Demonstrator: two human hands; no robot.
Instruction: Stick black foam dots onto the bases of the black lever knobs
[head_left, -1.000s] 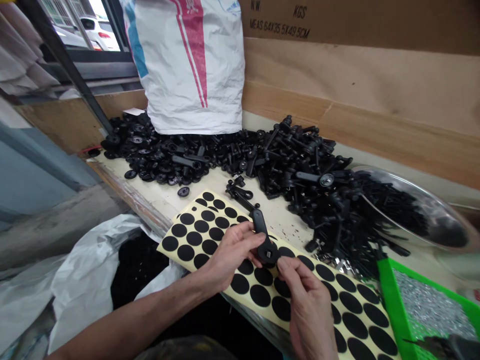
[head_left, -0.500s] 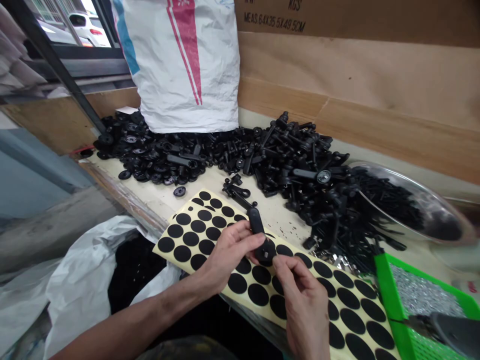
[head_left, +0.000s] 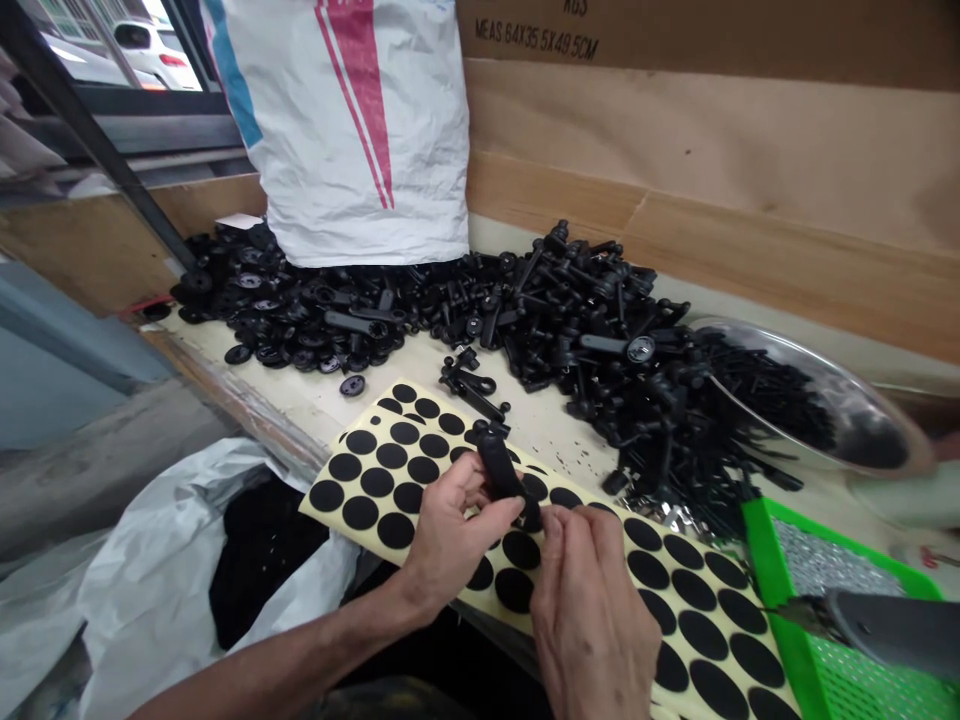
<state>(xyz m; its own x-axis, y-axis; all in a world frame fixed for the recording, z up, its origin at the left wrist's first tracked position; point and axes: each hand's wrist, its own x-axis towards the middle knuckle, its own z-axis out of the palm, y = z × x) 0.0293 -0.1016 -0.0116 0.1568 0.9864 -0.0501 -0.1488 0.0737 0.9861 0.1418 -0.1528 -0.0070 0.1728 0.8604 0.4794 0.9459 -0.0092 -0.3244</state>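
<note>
My left hand (head_left: 457, 530) is closed around a black plastic arm (head_left: 498, 462) with a small knob at its far end. My left thumb presses near the arm's broad lower end. Against that end, the fingertips of my right hand (head_left: 592, 590) are pinched together at the edge; the fingers hide most of what lies between them. Both hands are over a pale yellow sheet (head_left: 384, 460) carrying rows of round black stickers (head_left: 394, 530). Just beyond the left hand, a few loose black arm parts (head_left: 474, 385) lie on the table.
Heaped black plastic parts (head_left: 600, 340) spread across the back, below a white sack (head_left: 367, 140). At right are a metal bowl (head_left: 885, 430) of thin black pieces, a green basket (head_left: 772, 545) of small shiny pieces and a grey tool (head_left: 892, 625). A white bag (head_left: 150, 560) hangs open at lower left.
The black arm has turned in my left hand, its round face no longer showing. My right hand has rolled over, back upward, and shifted slightly left. The whole view has shifted a little.
</note>
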